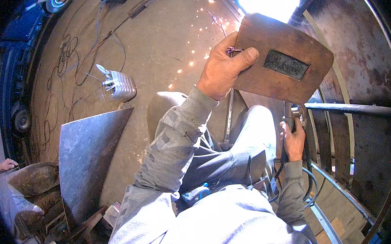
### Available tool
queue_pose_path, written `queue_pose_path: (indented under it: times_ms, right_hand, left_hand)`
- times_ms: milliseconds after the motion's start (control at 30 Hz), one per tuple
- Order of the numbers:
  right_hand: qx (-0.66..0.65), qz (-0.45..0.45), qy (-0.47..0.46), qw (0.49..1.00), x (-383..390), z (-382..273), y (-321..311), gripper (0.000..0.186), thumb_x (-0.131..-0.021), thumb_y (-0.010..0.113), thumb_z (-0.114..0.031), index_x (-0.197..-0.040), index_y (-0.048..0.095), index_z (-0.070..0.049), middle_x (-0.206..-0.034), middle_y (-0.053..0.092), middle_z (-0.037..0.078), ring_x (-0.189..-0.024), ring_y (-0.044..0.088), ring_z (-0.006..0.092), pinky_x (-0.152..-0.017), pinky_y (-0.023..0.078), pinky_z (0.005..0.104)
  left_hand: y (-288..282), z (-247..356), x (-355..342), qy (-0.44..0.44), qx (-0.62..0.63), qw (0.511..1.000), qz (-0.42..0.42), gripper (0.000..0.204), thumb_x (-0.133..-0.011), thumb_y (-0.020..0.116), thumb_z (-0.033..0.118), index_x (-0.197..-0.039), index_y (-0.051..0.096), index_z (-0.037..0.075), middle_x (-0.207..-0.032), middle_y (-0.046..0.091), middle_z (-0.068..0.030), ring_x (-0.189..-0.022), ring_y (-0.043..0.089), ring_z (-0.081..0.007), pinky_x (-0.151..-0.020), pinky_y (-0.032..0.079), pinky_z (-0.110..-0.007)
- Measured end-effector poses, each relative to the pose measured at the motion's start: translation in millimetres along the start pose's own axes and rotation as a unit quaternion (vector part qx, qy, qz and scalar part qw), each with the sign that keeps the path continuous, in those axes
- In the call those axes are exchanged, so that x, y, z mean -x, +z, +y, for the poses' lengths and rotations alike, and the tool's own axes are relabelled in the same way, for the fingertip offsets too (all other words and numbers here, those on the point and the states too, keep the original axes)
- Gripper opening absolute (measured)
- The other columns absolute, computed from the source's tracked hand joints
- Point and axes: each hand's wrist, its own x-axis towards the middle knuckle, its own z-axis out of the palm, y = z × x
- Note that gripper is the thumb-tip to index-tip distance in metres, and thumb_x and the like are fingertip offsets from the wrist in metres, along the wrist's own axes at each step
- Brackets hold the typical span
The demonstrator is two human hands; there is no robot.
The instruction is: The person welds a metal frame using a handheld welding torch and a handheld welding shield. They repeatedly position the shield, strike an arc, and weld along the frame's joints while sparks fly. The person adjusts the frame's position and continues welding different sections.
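A brown hand-held welding shield (254, 78) with a dark rectangular window (286, 64) is gripped at its left edge by my left hand (224, 71), thumb lying over the near face. Lower right, my right hand (295, 141) is wrapped round an electrode holder (285, 147) with a black handle; its jaw end is partly hidden under the shield's lower edge. Beyond the shield's top glows a white welding glare (269, 1), and orange sparks fly to its left. The glare and the shield hide the spot being welded.
A ribbed silver container (124, 86) with metal pieces stands left of my knees. A bent steel sheet (87, 150) leans nearer me. Cables (67, 57) lie tangled on the floor. A pipe frame (352, 108) and curved metal plates rise at right. Another person's hand (3, 167) shows at far left.
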Motion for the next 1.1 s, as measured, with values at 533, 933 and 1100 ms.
queue_pose_path:
  times_ms: [533, 933, 1100]
  right_hand:
    - [0.006, 0.054, -0.077, 0.996, 1.8, 29.9, 1.2, 0.057, -0.091, 0.076, -0.021, -0.136, 0.057, 0.008, -0.11, 0.073, 0.016, -0.093, 0.067, 0.0194, -0.083, 0.055, 0.0331]
    - [0.04, 0.024, -0.02, 0.999, -7.6, 31.9, -3.3, 0.065, -0.09, 0.078, -0.028, -0.138, 0.055, 0.01, -0.111, 0.072, 0.018, -0.093, 0.068, 0.02, -0.082, 0.055, 0.0327]
    - [-0.029, 0.0, 0.022, 0.999, -2.1, 17.3, -0.4, 0.069, -0.091, 0.078, -0.028, -0.14, 0.052, 0.013, -0.108, 0.071, 0.017, -0.082, 0.068, 0.0176, -0.068, 0.055, 0.0309]
  left_hand:
    - [-18.6, 8.0, -10.9, 0.156, 0.067, 0.962, 0.214, 0.054, -0.103, 0.065, 0.032, -0.148, 0.045, 0.01, -0.129, 0.065, -0.0106, -0.113, 0.068, -0.0265, -0.094, 0.06, -0.042]
    - [-2.9, 0.3, -2.8, 0.024, 0.085, 0.995, 0.039, 0.049, -0.098, 0.075, 0.02, -0.14, 0.057, 0.003, -0.117, 0.072, -0.0046, -0.104, 0.067, -0.0151, -0.089, 0.056, -0.033]
    - [-0.7, -6.0, 0.4, -0.016, 0.018, 0.999, -0.042, 0.052, -0.097, 0.076, 0.022, -0.141, 0.059, 0.001, -0.121, 0.071, -0.006, -0.103, 0.065, -0.0141, -0.091, 0.054, -0.03]
